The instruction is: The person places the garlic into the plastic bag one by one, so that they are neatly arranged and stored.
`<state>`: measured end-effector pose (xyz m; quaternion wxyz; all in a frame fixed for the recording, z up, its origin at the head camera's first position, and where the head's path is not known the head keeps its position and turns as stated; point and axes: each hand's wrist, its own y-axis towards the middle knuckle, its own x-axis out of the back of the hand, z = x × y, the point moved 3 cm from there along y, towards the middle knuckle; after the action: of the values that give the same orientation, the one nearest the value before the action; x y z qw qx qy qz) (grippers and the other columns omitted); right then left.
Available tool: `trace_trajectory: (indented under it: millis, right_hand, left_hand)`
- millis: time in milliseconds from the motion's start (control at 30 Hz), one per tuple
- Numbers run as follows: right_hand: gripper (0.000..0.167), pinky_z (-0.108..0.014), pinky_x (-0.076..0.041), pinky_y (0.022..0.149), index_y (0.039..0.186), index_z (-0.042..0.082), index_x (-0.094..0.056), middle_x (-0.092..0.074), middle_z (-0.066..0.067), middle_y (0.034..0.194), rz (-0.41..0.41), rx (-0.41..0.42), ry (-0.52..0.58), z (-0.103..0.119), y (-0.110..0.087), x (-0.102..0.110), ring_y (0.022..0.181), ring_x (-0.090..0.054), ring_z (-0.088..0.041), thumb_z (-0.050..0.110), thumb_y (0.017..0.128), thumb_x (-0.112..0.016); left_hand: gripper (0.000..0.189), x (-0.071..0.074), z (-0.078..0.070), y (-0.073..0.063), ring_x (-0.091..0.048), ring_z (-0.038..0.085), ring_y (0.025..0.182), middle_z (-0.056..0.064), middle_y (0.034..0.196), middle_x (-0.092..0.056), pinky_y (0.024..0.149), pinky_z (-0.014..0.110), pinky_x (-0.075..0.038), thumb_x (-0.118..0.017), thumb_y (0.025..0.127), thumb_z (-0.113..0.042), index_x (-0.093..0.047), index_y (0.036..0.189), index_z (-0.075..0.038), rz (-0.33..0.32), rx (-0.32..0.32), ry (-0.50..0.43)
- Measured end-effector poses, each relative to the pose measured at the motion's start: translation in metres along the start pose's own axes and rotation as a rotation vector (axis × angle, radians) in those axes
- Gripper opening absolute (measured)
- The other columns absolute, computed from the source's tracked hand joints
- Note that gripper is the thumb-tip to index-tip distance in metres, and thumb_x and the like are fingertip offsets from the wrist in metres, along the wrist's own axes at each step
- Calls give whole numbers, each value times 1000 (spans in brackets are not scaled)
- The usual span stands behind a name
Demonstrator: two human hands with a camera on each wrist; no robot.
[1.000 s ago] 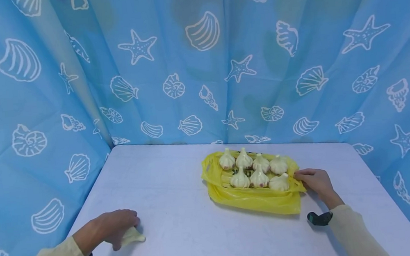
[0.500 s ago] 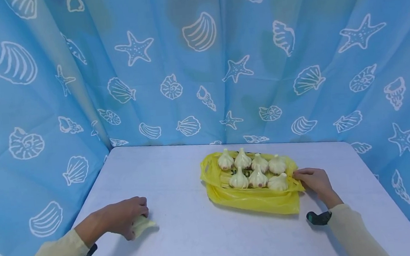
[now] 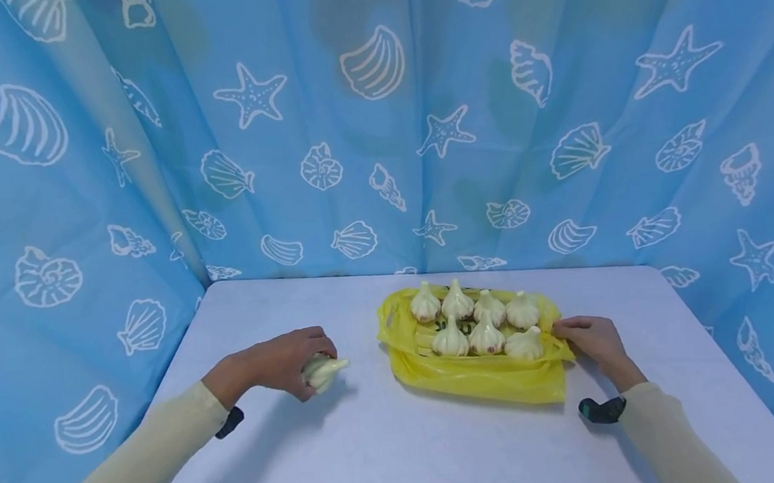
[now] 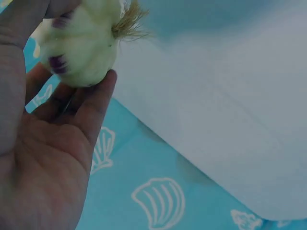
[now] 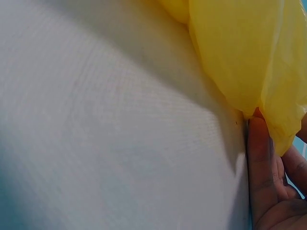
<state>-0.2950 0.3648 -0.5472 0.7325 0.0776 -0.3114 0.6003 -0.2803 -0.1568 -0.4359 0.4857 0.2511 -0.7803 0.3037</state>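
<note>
In the head view my left hand [image 3: 285, 362] holds a garlic bulb [image 3: 325, 372] above the table, left of the yellow plastic bag [image 3: 485, 384]. The left wrist view shows this garlic bulb [image 4: 81, 50] between thumb and fingers, with its tuft of roots and purple patches. At the bag's right end, my right hand [image 3: 596, 347] pinches the edge. Close up in the right wrist view, the yellow plastic [image 5: 235, 52] lies between that hand's thumb and fingers. Several white garlic bulbs [image 3: 486, 334] sit in two rows on the bag's opened top.
A white-covered table [image 3: 408, 465] carries everything. Behind and to the sides hangs a blue curtain [image 3: 314, 69] with white shell and starfish prints. A dark wrist-worn device [image 3: 602, 411] shows by the right sleeve.
My left hand has moved right and away from me with the garlic bulb, rising off the table toward the bag. The right hand has stayed at the bag's edge.
</note>
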Motion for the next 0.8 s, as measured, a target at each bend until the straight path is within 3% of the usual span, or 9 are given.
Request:
trace_trajectory:
  millis: [267,433,600,800]
  right_hand:
    - [52,-13,-41,59,122,-2,-64,-56,-24,127,-10,-22,1,-1,0,-1,105,-54,-31,38,90,-69]
    - [52,-17,-46,64,122,-2,-63,-56,-24,128,-17,-39,3,-3,1,0,105,-54,-31,38,90,-69]
    - [54,-21,-49,73,124,-1,-63,-55,-23,129,-15,-28,-6,-4,2,1,105,-53,-31,41,90,-67]
    - [54,-14,-43,61,122,-2,-64,-56,-24,127,-18,-14,11,-2,1,0,103,-55,-30,40,89,-69]
  left_hand:
    - [53,13,-6,46,-50,13,99,-7,114,-53,86,31,-49,-83,75,-19,-57,121,-18,-96,-81,-69]
    - [56,20,-11,72,-51,13,102,-6,117,-55,90,28,-49,-83,74,-19,-57,124,-16,-173,-96,-156]
    - [59,15,-13,96,-53,13,108,-4,122,-55,91,26,-49,-82,76,-22,-54,128,-13,-206,-84,-287]
    - [60,4,-14,118,-53,14,114,-2,126,-54,93,27,-49,-79,78,-28,-52,129,-13,-228,-106,-404]
